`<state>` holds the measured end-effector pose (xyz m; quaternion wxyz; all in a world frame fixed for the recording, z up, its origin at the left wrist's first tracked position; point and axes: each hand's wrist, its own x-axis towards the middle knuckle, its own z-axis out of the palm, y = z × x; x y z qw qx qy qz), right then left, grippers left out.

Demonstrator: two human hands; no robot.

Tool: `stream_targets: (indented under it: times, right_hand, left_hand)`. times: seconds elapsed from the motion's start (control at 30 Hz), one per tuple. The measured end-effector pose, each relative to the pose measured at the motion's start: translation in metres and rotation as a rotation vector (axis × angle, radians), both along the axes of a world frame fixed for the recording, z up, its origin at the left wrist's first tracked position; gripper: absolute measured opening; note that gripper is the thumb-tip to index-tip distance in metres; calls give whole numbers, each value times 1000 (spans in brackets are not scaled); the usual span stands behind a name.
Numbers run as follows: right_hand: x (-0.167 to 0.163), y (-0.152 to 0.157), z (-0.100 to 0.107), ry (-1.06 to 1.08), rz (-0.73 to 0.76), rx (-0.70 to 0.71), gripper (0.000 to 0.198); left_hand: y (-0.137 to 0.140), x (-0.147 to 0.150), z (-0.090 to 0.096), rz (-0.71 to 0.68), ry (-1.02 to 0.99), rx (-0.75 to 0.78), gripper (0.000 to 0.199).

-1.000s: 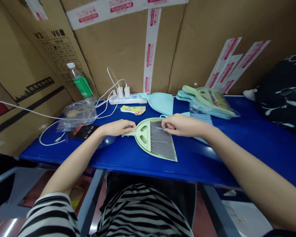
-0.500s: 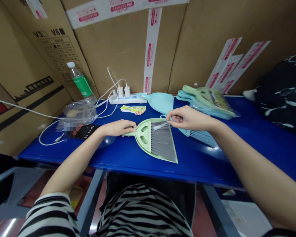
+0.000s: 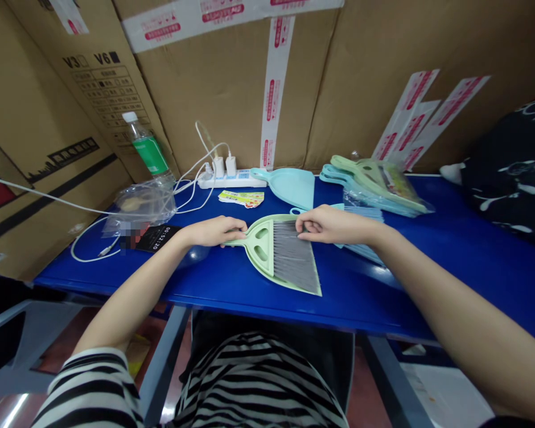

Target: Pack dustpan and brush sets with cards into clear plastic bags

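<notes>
A light green hand brush with grey bristles lies inside a matching green dustpan, flat on the table. My left hand is closed around their handles at the left. At the far part of the bristles, my right hand pinches with curled fingers; its fingertips are partly hidden against them. Behind my right wrist lies a blue hand brush, partly covered by the forearm. A blue dustpan rests farther back.
Bagged green and blue dustpan sets are stacked at the back right. A power strip with white cables, a printed card, a bottle, clear plastic bags and a phone occupy the back and left. Cardboard walls the blue table.
My right hand has moved slightly left and toward me, lower over the bristles. The pale strands stretched up to its fingers before now lie down. My left hand has kept its hold.
</notes>
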<state>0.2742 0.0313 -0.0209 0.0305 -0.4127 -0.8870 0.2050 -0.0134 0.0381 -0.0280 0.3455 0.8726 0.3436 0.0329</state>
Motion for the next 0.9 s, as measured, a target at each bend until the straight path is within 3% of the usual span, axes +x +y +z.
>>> stream_targets:
  times: [0.2,0.4,0.9]
  right_hand:
    - [-1,-2,-1,60,65,130,9]
    - [8,1,6,124,6,221,10]
    - [16,6,6,121,-29,258,11]
  left_hand:
    - [1,0,0,5,3,1,26]
    - [1,0,-1,-4,-3,0,27]
    - [-1,0,1,9,4,-6,25]
